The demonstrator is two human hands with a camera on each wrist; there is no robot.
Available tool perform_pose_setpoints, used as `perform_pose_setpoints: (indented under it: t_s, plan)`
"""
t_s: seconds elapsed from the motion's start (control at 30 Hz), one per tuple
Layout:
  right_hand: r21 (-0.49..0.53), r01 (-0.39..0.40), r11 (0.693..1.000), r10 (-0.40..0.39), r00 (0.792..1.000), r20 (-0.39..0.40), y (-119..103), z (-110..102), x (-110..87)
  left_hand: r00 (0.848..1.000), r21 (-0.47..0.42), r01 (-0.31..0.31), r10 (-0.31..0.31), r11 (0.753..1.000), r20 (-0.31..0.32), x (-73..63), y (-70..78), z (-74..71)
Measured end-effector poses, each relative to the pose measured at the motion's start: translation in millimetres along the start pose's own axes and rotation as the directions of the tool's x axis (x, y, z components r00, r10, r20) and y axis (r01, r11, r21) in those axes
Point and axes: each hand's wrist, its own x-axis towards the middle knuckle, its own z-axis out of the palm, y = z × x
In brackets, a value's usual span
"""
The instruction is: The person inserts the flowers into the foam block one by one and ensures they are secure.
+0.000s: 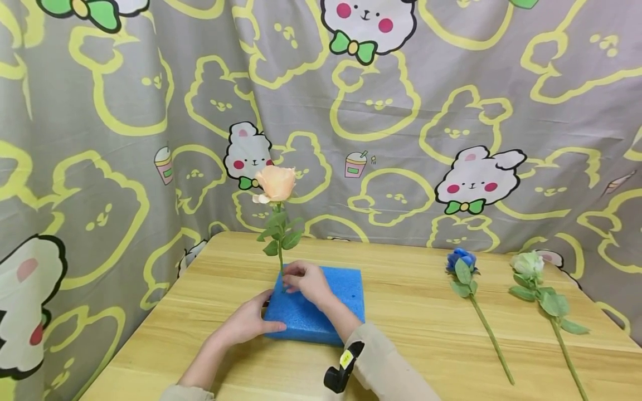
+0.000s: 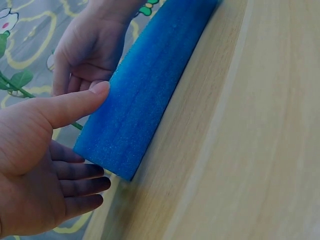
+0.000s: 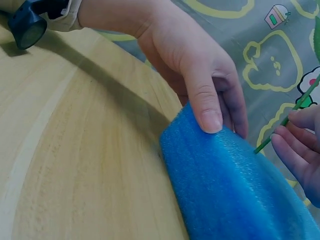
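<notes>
An artificial peach rose (image 1: 277,185) stands upright at the back left part of a blue foam block (image 1: 321,323). My right hand (image 1: 308,284) pinches the rose's green stem (image 3: 263,145) low down, close over the foam. Beside the block's front left corner is my left hand (image 1: 244,321). Its thumb (image 2: 75,105) rests against the foam, while the other fingers (image 2: 82,187) stretch fairly straight along the left side. The stem's lower end is hidden by the right hand in the head view.
On the right of the wooden table (image 1: 411,312) lie a blue rose (image 1: 461,262) and a whitish-green rose (image 1: 528,265), their stems pointing towards me. A patterned curtain (image 1: 311,111) hangs behind the table. A black wrist camera (image 1: 343,370) sits at my right sleeve.
</notes>
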Motion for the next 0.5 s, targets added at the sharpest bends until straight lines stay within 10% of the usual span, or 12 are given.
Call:
perform_pose_setpoints:
  t_s: [0.5]
  plan:
    - [0.057,-0.049,0.997,0.051,0.998,-0.031,-5,-33,-10.9,1.0,0.012,0.004,-0.004,1.0,-0.023,0.3,-0.1,1.6]
